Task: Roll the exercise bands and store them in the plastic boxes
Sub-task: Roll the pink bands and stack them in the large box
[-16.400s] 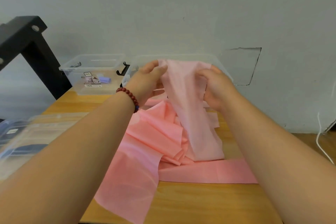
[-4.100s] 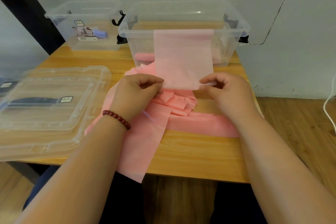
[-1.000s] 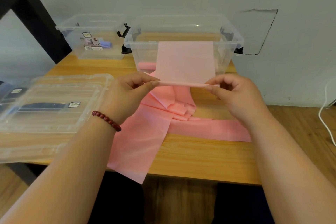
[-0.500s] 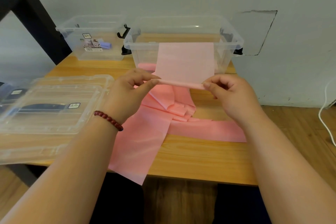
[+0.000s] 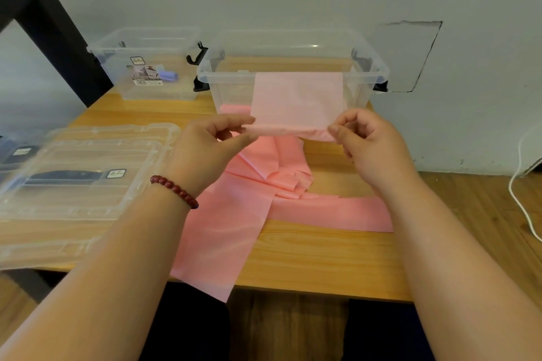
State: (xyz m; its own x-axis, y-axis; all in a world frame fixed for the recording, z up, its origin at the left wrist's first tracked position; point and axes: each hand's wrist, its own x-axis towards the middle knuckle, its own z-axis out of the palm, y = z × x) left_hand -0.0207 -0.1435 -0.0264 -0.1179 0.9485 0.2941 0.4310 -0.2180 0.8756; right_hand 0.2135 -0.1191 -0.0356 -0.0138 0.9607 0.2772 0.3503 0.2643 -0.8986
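The left hand (image 5: 205, 149) pinches the 9 o'clock end of the pink band's (image 5: 296, 99) rolled edge (image 5: 287, 130), and the right hand (image 5: 366, 143) pinches its 3 o'clock end. At 12 o'clock the band drapes over the clear box's (image 5: 228, 78) front rim. At 6 o'clock more band lies crumpled on the table (image 5: 308, 258).

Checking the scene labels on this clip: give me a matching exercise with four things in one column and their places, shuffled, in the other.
Things:
1. pink band
2. bead bracelet
3. clear lids
4. small box

Places:
A. round the left wrist
B. back left of the table, a bluish roll inside
C. over the large box front rim, rolled end pinched by left hand and right hand
D. flat at the table's left

Pairs: 1-C, 2-A, 3-D, 4-B.
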